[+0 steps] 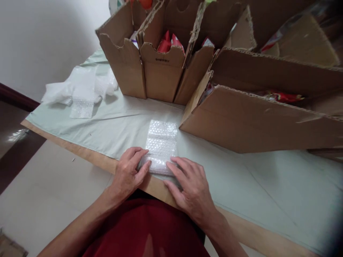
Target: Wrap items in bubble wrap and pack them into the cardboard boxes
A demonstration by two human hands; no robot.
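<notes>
A strip of clear bubble wrap (162,140) lies on the pale green cloth near the table's front edge, its near end folded over into a thicker layer. My left hand (130,167) touches the left side of that folded end, with thumb and fingers apart. On the right side, the fingertips of my right hand (189,180) rest on the fold, fingers spread and the thumb lower, by the table edge. Neither hand is closed around the wrap.
Cardboard bins (163,76) with red packets stand along the back. A long cardboard box (257,123) fills the right rear. More bubble wrap pieces (83,91) lie at the back left. The cloth-covered table (241,171) has a brown front edge.
</notes>
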